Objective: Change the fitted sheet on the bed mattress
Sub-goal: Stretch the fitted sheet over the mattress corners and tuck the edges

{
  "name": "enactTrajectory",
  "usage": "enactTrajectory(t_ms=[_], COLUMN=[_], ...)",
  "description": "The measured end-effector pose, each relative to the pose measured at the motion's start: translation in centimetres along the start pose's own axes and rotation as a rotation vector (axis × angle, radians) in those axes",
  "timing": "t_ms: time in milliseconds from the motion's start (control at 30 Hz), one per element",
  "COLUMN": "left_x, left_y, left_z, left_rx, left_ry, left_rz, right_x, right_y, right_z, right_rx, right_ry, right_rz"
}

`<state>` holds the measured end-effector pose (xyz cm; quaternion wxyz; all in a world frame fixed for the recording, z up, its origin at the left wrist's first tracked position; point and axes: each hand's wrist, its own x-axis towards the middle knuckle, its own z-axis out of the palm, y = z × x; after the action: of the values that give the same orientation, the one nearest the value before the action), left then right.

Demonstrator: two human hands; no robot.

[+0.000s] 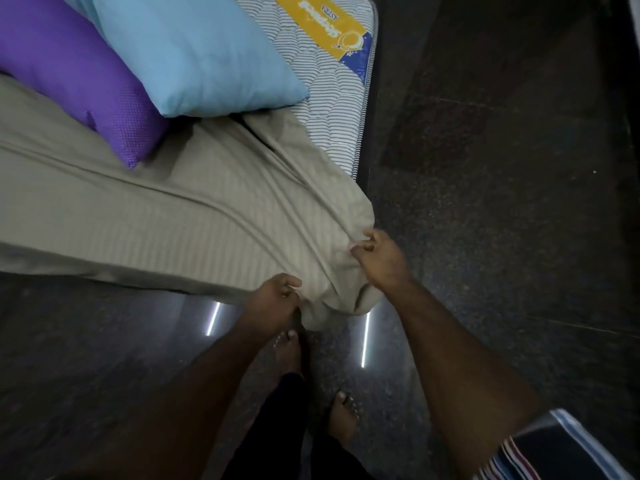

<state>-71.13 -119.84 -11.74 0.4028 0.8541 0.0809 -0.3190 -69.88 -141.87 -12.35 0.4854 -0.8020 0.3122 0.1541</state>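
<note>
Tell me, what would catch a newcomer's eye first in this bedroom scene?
Two bright pillows at the top left: a purple pillow lying beside a light blue pillow. Below them, the left hand and right hand pinch a beige striped fitted sheet at the corner of the striped mattress, whose right side lies bare, showing a yellow label.
</note>
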Motion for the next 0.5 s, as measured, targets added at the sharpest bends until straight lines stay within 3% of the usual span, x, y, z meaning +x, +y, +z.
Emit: enactTrajectory(t_ms=[333,500], left_x=[12.3,18.0], left_y=[6.8,8.4], left_z=[-3.9,-6.5], left_rx=[-0.226,-0.289], left_ry=[0.038,0.105], left_rz=[0.013,-0.033], right_x=[13.8,18.8], right_y=[-9.4,-13.5], right_z=[1.2,4.6], right_rx=[-0.279,-0.539], right_ry=[0.107,0.007], right_rz=[-0.161,-0.156])
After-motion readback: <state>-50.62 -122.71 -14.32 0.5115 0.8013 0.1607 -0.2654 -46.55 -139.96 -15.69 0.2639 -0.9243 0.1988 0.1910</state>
